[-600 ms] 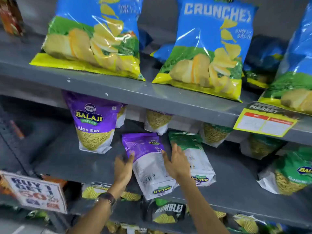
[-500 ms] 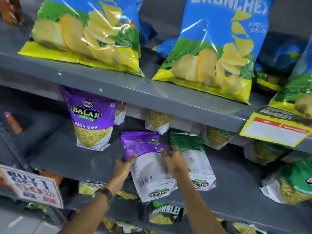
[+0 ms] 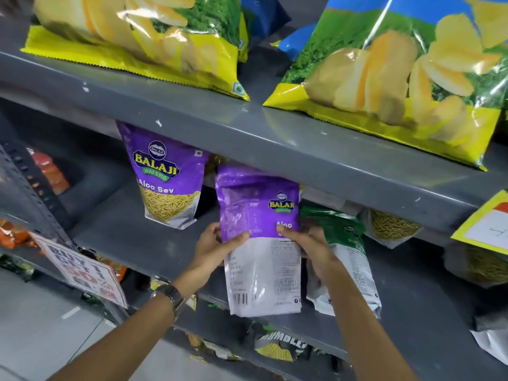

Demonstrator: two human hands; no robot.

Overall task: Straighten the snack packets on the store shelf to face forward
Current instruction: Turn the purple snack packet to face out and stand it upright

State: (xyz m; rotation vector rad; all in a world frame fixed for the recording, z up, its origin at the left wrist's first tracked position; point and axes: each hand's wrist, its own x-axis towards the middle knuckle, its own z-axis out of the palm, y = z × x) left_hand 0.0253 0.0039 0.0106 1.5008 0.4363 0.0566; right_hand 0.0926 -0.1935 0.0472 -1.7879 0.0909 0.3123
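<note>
A purple and white Aloo Sev packet [image 3: 258, 232] is held upright above the front of the middle grey shelf [image 3: 132, 243], its printed back side towards me. My left hand [image 3: 211, 248] grips its left edge and my right hand [image 3: 310, 248] grips its right edge, thumbs on the face. Another purple Aloo Sev packet [image 3: 166, 177] stands upright to the left, front facing out. A green packet [image 3: 349, 259] lies flat on the shelf just right of my right hand, back side up.
Large blue and yellow chip bags [image 3: 398, 72] lie on the upper shelf [image 3: 247, 133]. More sev packets [image 3: 390, 226] sit at the back right of the middle shelf. A promo sign [image 3: 82, 270] hangs at the left. Dark packets [image 3: 277, 345] fill the lower shelf.
The purple packet lay flat on the shelf with my hands at its sides; now both hands grip it and it is lifted upright. The view has moved closer.
</note>
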